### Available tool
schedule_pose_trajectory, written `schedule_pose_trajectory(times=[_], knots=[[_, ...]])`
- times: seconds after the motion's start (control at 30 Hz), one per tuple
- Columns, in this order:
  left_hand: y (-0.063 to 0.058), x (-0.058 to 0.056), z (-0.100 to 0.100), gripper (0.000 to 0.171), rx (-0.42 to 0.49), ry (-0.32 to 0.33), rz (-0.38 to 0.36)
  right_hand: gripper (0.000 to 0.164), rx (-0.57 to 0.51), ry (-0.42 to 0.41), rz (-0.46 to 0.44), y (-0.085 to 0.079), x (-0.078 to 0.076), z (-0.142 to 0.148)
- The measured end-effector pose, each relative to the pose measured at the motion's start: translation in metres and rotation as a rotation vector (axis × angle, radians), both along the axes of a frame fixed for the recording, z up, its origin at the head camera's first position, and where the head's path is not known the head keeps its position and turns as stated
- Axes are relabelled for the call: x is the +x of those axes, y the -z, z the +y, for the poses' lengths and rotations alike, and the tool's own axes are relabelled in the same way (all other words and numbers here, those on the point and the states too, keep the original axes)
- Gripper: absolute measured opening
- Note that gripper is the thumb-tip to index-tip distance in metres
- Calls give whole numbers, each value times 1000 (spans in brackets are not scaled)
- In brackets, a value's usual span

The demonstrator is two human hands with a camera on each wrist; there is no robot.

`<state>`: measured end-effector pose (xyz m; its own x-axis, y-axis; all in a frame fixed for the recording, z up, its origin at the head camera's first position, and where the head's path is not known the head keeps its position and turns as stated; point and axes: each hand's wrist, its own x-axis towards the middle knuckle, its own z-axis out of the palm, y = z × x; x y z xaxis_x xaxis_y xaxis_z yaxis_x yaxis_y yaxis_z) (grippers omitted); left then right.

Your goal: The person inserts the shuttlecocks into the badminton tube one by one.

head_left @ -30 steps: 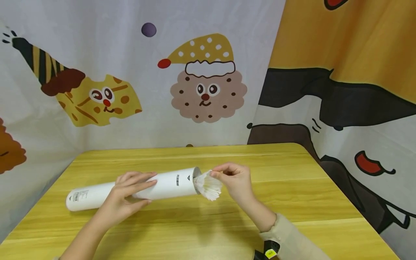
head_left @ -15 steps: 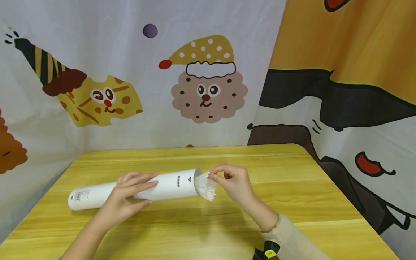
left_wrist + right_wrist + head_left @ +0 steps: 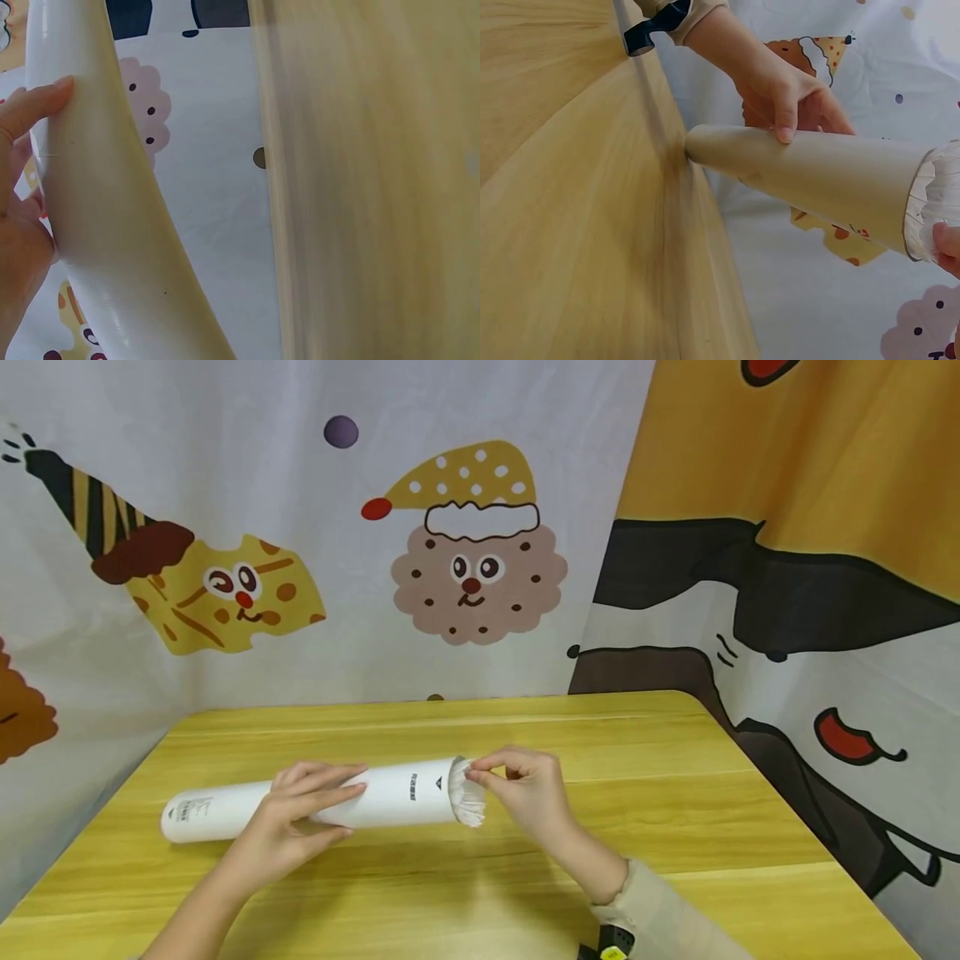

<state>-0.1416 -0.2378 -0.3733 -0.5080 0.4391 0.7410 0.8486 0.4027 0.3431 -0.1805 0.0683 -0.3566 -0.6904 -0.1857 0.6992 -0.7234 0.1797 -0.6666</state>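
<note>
A long white shuttlecock tube (image 3: 405, 793) with black print lies across the middle of the head view. Its left end is at the tabletop and its right end, with the mouth, is raised. My left hand (image 3: 300, 814) grips it around the middle, thumb on the near side and fingers over the top. At the mouth sits a white feather shuttlecock (image 3: 470, 802), its feather skirt sticking out a little and the rest hidden inside. My right hand (image 3: 528, 785) pinches the feather edge between thumb and fingertips. The right wrist view shows the feathers (image 3: 941, 191) filling the mouth.
The yellow wood-grain table (image 3: 675, 827) ends at a back edge close to a printed cartoon curtain (image 3: 480, 668). A black wrist strap with a yellow mark (image 3: 615, 943) is at the right sleeve (image 3: 660, 910).
The shuttlecock has slid left into the tube, so less of its feather skirt shows. My right hand has moved left with it. The left hand keeps its grip on the tube.
</note>
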Motion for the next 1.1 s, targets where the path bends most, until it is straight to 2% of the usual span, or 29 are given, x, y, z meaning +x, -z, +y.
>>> schedule_pose_trajectory(times=[0.27,0.5,0.73,0.93,1.1], knots=[[-1,0,1,47,-1,24,11,8,-8,-14,-29,1,4,-8],[-1,1,3,47,6,24,0,11,-5,32,6,4,5,-15],[-1,2,6,47,7,26,3,17,31,58,-1,5,9,-23],[-3,5,6,48,-3,-1,-32,17,80,87,37,8,7,-23],[-6,8,6,50,-18,-38,-106,19,168,124,82,8,6,-20]])
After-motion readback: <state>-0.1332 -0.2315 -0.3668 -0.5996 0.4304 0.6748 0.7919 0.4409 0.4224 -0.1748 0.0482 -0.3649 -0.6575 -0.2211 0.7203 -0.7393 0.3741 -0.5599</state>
